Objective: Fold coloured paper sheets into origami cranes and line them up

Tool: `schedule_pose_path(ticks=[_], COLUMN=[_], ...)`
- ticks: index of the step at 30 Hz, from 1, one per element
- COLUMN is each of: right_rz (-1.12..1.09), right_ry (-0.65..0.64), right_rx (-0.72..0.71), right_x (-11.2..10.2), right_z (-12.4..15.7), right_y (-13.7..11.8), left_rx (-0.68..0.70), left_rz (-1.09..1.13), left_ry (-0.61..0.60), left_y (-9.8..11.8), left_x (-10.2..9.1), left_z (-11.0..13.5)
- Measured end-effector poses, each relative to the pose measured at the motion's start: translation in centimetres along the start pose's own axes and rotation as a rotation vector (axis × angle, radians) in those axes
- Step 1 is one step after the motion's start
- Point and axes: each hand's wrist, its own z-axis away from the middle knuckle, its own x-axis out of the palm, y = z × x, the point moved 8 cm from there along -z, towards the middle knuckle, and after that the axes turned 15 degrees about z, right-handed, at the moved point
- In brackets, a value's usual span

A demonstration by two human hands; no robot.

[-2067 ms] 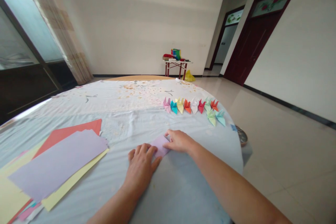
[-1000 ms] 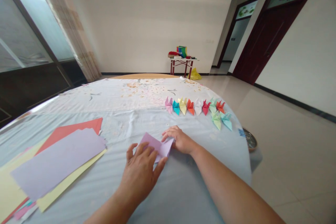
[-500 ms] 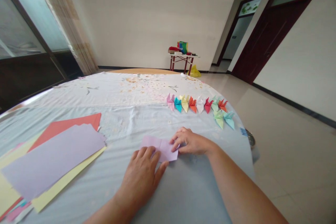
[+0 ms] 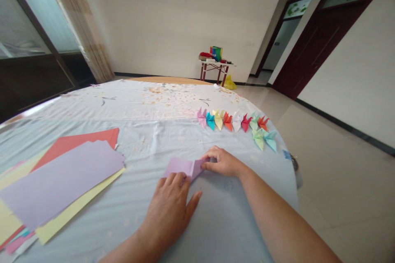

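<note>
A small sheet of purple origami paper (image 4: 180,166) lies on the tablecloth in front of me, creased down the middle. Its right part is lifted and stands at an angle to the rest. My left hand (image 4: 170,201) rests flat on the near edge, fingertips on the paper and thumb spread away from it. Between thumb and fingers, my right hand (image 4: 222,162) pinches the raised right edge. Beyond the hands stand several folded paper cranes (image 4: 227,121) in different colours, mostly in a row.
To the left lies an overlapping pile of coloured paper, with a large purple sheet (image 4: 66,181), a red sheet (image 4: 89,133) and yellow ones. A round table (image 4: 148,139) carries a pale floral cloth. A small side table (image 4: 212,64) stands by the far wall.
My right hand has lifted the paper's right part off the cloth; before, it lay nearly flat. My left thumb has moved off the paper. The view has shifted slightly.
</note>
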Motion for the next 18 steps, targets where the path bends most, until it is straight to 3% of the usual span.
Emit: schedule_pose_path(ticks=[7,18], right_rz=[0.075,0.097], right_ry=[0.023,0.027], right_rx=[-0.018,0.062], right_x=[-0.4,0.3], right_z=[0.0,-0.1], right_y=[-0.1,0.9], left_rx=[0.005,0.009], left_rz=[0.031,-0.013], left_ry=[0.028,-0.113], left_y=[0.4,1.4], left_x=[0.5,1.4], left_z=[0.7,0.8])
